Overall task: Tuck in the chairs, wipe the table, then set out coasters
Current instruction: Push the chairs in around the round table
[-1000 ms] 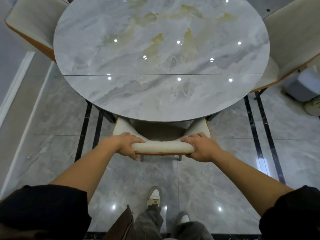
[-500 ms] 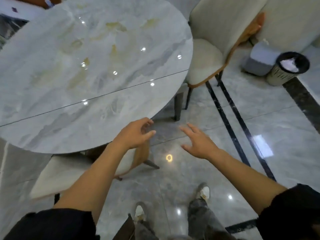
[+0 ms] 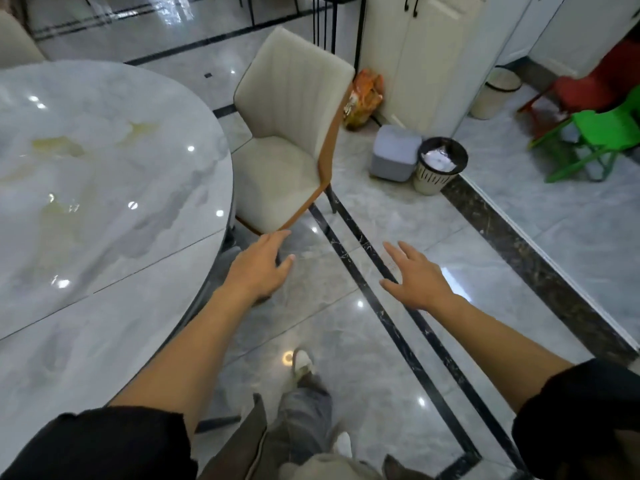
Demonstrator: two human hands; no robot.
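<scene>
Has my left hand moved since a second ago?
Yes. The left hand let go of the tucked chair and now reaches rightward past the marble table's edge toward the cream chair.

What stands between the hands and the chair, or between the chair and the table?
Nothing visible does. Only bare floor lies between the left hand, the right hand and the chair. The chair's seat is at the table edge, with nothing between them. The bin stands behind the chair.
</scene>
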